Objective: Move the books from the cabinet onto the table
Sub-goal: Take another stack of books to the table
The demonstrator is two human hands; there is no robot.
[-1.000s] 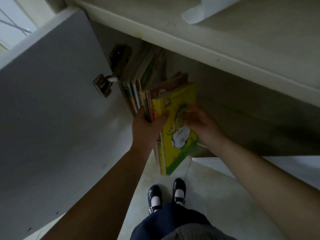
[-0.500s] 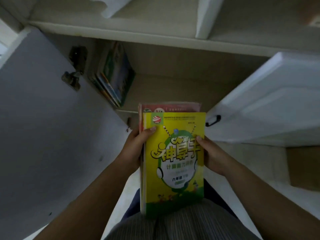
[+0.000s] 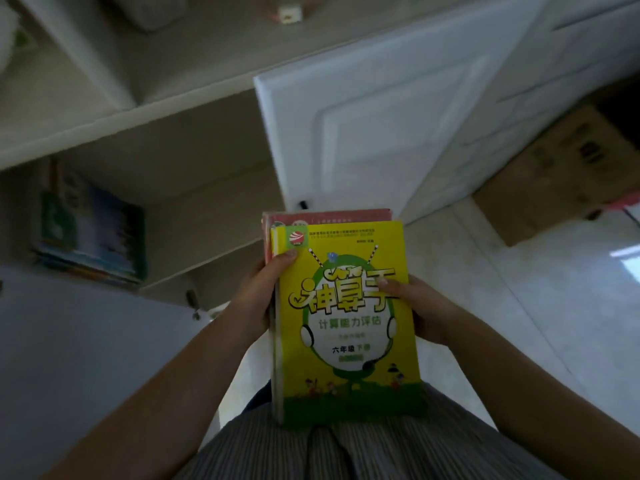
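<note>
left hand [image 3: 254, 301] grips stack's left edge | right hand [image 3: 427, 311] grips its right edge | yellow-and-green paperback workbook [image 3: 349, 327] atop red-covered book [image 3: 329, 216], held before open white cabinet [image 3: 194, 188] | colourful books [image 3: 90, 233] upright on cabinet shelf's left end

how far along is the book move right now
Done: a small stack, yellow-covered workbook over a red-covered book, is out of the cabinet. In hand: left hand and right hand grip it. Left: other books stay shelved; no table in view.
</note>
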